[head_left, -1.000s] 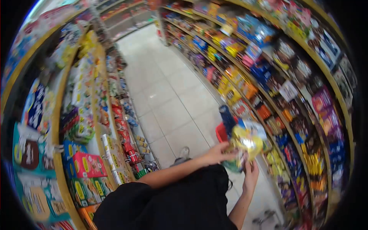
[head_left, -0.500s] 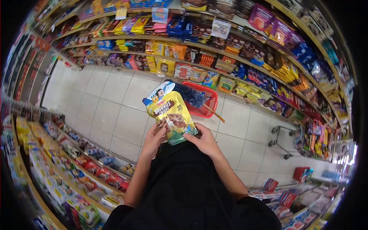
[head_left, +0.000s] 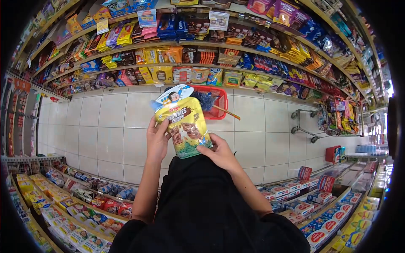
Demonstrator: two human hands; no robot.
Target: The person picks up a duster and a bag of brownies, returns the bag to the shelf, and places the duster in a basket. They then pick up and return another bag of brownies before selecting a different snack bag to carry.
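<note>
A yellow pouch of brownies crispy snack [head_left: 184, 126] is held up in front of my body, its printed front facing me. My left hand [head_left: 157, 137] grips the pouch by its left edge, with the thumb on the front. At the lower right corner my right hand [head_left: 219, 154] pinches it, thumb over the green bottom band. A white and blue cartoon-printed piece [head_left: 174, 95] stands at the pouch's top end. Behind the pouch on the floor, a red basket [head_left: 225, 103] holds a blue feather duster [head_left: 206, 101], partly hidden, its wooden handle sticking out over the rim.
Snack shelves [head_left: 211, 45] curve along the far side of the aisle. Lower shelves with boxes and packets [head_left: 80, 215] flank me at left and right. A loaded cart [head_left: 337, 118] stands on the tiled floor [head_left: 265, 126] at right, with a red box [head_left: 333, 154] near it.
The view has turned, so the shelves now look more level. My left hand has slid higher up the pouch's left edge. The pouch stays in both hands.
</note>
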